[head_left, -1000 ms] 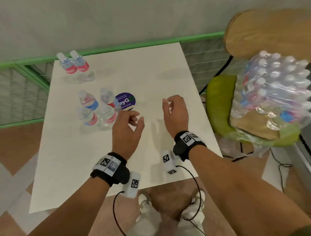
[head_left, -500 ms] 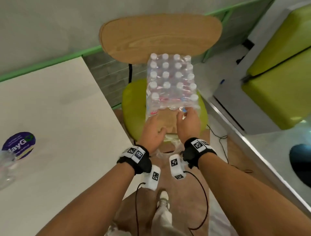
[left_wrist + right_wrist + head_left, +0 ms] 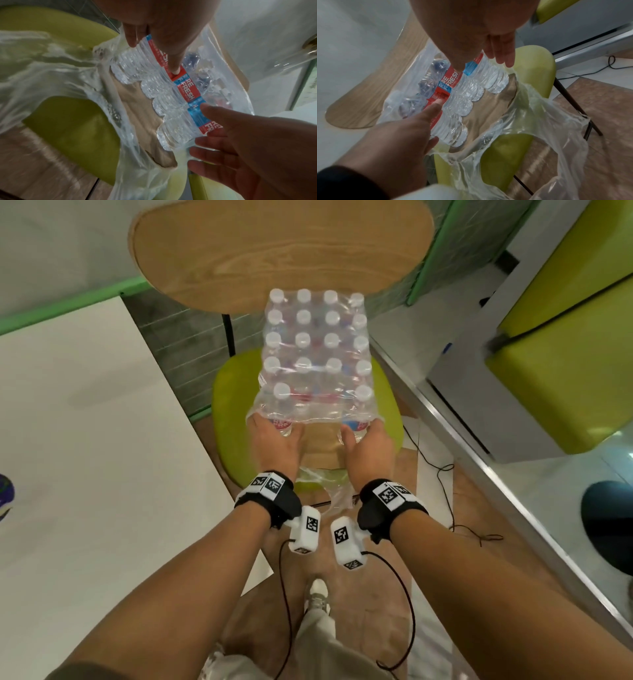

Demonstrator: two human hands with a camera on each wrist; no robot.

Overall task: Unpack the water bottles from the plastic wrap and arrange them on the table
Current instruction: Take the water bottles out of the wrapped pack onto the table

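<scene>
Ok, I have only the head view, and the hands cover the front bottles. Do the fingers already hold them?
Observer: Yes. The left hand pinches the left end bottle, thumb and fingers on opposite sides.
Operator: And the right one?
Observer: The right hand grips the right end bottle the same way.
Operator: How many bottles stand in that front row?
Observer: Four; the middle two are untouched.

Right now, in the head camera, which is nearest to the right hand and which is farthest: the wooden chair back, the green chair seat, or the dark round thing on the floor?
From the right hand:
1. Lime-green round chair seat, directly beneath and beside it.
2. Curved light wooden chair back, ahead, beyond the pack.
3. Dark round object on the floor, far right edge.
</scene>
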